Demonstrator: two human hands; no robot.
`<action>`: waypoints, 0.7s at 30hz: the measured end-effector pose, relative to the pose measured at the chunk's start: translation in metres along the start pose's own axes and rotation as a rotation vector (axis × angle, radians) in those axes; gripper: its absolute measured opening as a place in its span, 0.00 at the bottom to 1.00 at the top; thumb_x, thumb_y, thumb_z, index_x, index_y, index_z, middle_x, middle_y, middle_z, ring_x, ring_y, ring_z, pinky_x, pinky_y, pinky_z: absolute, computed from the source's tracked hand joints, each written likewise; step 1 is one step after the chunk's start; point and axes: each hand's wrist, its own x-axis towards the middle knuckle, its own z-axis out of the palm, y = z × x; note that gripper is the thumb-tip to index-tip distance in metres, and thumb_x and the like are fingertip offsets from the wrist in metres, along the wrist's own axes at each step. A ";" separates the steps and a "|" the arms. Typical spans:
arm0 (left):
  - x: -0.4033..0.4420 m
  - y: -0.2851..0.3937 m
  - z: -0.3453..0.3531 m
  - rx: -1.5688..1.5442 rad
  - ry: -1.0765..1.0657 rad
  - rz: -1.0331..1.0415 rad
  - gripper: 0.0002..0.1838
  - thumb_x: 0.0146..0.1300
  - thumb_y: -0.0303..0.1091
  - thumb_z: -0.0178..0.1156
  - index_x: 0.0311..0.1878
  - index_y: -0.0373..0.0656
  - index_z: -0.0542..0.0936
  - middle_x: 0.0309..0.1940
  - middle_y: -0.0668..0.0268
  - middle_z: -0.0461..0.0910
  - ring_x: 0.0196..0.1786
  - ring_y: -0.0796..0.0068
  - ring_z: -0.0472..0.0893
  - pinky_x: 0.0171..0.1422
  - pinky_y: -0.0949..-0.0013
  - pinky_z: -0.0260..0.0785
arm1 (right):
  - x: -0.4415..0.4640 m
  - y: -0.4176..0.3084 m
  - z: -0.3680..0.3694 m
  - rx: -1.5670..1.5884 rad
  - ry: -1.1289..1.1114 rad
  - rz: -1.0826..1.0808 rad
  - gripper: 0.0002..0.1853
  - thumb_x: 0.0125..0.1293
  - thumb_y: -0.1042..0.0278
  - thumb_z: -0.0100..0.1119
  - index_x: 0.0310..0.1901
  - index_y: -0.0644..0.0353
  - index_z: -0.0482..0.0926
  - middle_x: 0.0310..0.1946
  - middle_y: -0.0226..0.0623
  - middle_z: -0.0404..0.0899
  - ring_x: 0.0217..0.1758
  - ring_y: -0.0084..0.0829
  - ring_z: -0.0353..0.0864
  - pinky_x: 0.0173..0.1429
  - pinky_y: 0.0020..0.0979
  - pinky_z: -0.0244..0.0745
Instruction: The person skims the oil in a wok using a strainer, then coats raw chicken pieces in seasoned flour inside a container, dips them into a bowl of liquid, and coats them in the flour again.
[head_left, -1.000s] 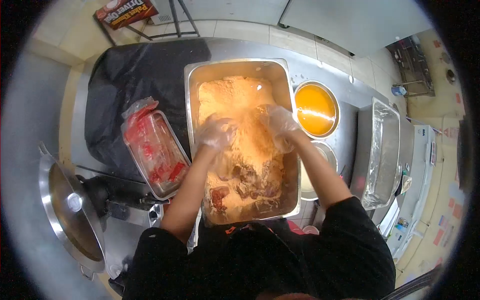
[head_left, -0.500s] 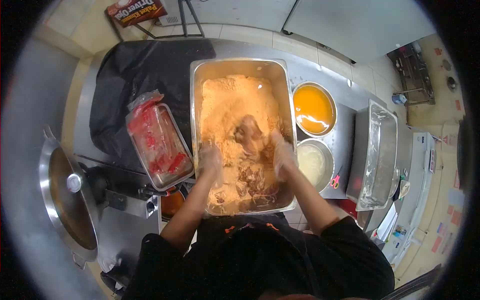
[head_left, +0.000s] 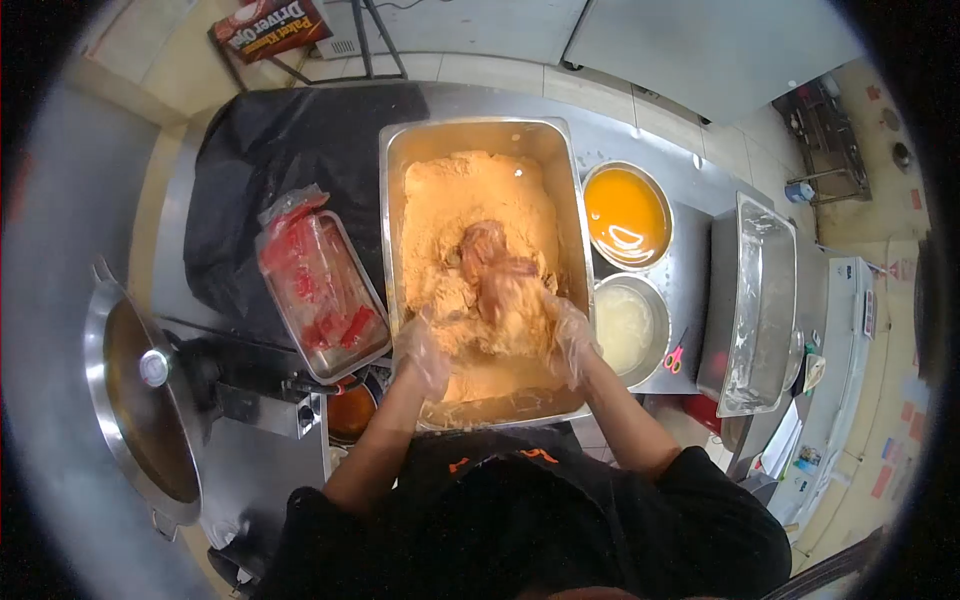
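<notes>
A deep metal tray point(head_left: 388, 190) holds orange-tinted flour point(head_left: 480, 185). Reddish-brown pieces of meat point(head_left: 485, 260) lie in a heap near its middle, partly coated. At the tray's left side is my left hand point(head_left: 424, 352) in a clear plastic glove, its fingers down in the flour and mostly hidden. My right hand point(head_left: 570, 340), gloved the same way, is at the right side of the tray, beside the flour and meat. Its fingertips are blurred and sunk in the flour.
Left of the tray, a smaller tray point(head_left: 386, 338) holds red-stained plastic bags. Right of it stand a bowl of orange liquid point(head_left: 625, 215), a bowl of whitish liquid point(head_left: 622, 330), pink-handled scissors point(head_left: 674, 360) and a long metal container point(head_left: 745, 320). A large pan point(head_left: 150, 440) stands far left.
The meat from the near end of the tray now lies heaped nearer the middle. Both my hands have moved down toward the tray's near end, along its sides.
</notes>
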 end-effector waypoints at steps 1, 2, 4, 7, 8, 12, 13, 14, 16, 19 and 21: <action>0.055 -0.039 -0.045 -0.088 -0.057 0.180 0.34 0.74 0.58 0.54 0.71 0.42 0.69 0.60 0.62 0.77 0.57 0.64 0.78 0.66 0.53 0.70 | -0.023 -0.007 0.020 -0.058 0.050 -0.031 0.25 0.72 0.43 0.58 0.55 0.57 0.81 0.50 0.46 0.85 0.50 0.46 0.86 0.54 0.50 0.83; 0.145 -0.105 -0.108 -0.327 -0.186 0.455 0.32 0.75 0.57 0.54 0.70 0.43 0.71 0.58 0.65 0.78 0.55 0.66 0.78 0.64 0.52 0.72 | -0.013 0.001 0.002 -0.339 0.073 -0.067 0.23 0.71 0.46 0.59 0.53 0.58 0.82 0.47 0.47 0.85 0.48 0.46 0.86 0.52 0.49 0.83; 0.145 -0.129 -0.126 -0.056 -0.156 0.381 0.34 0.75 0.59 0.53 0.72 0.43 0.68 0.58 0.63 0.79 0.56 0.65 0.78 0.64 0.51 0.71 | 0.020 0.037 -0.048 -1.353 0.010 -0.266 0.19 0.69 0.52 0.60 0.48 0.59 0.84 0.42 0.49 0.85 0.45 0.47 0.86 0.49 0.47 0.82; 0.133 -0.164 -0.129 0.726 -0.036 0.112 0.41 0.75 0.63 0.50 0.79 0.43 0.59 0.57 0.58 0.80 0.60 0.62 0.76 0.66 0.49 0.69 | 0.033 0.083 -0.062 -1.983 -0.282 -0.128 0.18 0.64 0.54 0.62 0.42 0.62 0.86 0.41 0.58 0.85 0.50 0.53 0.86 0.51 0.47 0.81; 0.096 -0.149 -0.105 0.754 -0.033 0.038 0.39 0.74 0.61 0.52 0.76 0.43 0.62 0.56 0.58 0.81 0.57 0.61 0.77 0.64 0.50 0.70 | 0.030 0.088 -0.062 -1.983 -0.278 -0.131 0.18 0.64 0.54 0.62 0.42 0.62 0.86 0.41 0.58 0.85 0.50 0.53 0.86 0.51 0.47 0.81; -0.045 -0.041 0.002 0.565 0.101 -0.174 0.30 0.72 0.54 0.59 0.66 0.41 0.73 0.51 0.55 0.83 0.48 0.55 0.80 0.57 0.53 0.72 | 0.023 0.060 -0.067 -1.632 -0.266 -0.172 0.11 0.61 0.65 0.59 0.38 0.62 0.86 0.37 0.52 0.86 0.41 0.49 0.88 0.45 0.45 0.81; -0.062 -0.019 0.013 0.563 0.160 -0.164 0.28 0.72 0.53 0.61 0.64 0.40 0.76 0.50 0.54 0.83 0.46 0.54 0.80 0.55 0.54 0.73 | 0.016 0.039 -0.064 -1.637 -0.331 -0.242 0.12 0.63 0.67 0.58 0.42 0.64 0.85 0.38 0.52 0.85 0.41 0.48 0.87 0.44 0.45 0.81; -0.071 0.000 0.023 0.592 0.225 -0.128 0.26 0.71 0.51 0.63 0.61 0.40 0.79 0.49 0.53 0.84 0.43 0.52 0.81 0.54 0.55 0.74 | 0.008 0.019 -0.062 -1.639 -0.396 -0.313 0.12 0.64 0.69 0.56 0.45 0.65 0.84 0.40 0.51 0.85 0.41 0.47 0.87 0.43 0.45 0.80; -0.039 0.007 0.012 0.922 0.221 0.455 0.31 0.73 0.53 0.60 0.68 0.41 0.73 0.58 0.46 0.80 0.53 0.45 0.80 0.62 0.49 0.71 | -0.002 0.002 -0.052 -1.599 -0.120 -0.689 0.16 0.69 0.62 0.56 0.49 0.64 0.83 0.41 0.49 0.85 0.46 0.46 0.86 0.49 0.46 0.79; -0.027 0.061 0.072 1.097 0.539 0.513 0.38 0.72 0.60 0.57 0.76 0.44 0.67 0.69 0.43 0.73 0.68 0.42 0.74 0.72 0.48 0.66 | 0.012 -0.041 0.009 -1.114 0.315 -0.701 0.32 0.75 0.41 0.49 0.59 0.65 0.80 0.52 0.53 0.85 0.55 0.52 0.84 0.62 0.49 0.75; 0.001 0.080 0.092 0.994 0.619 0.322 0.41 0.71 0.63 0.56 0.77 0.45 0.67 0.72 0.43 0.70 0.72 0.43 0.71 0.74 0.49 0.64 | 0.069 -0.045 0.029 -1.150 0.455 -0.454 0.37 0.75 0.34 0.45 0.61 0.66 0.79 0.56 0.56 0.82 0.59 0.54 0.82 0.66 0.49 0.72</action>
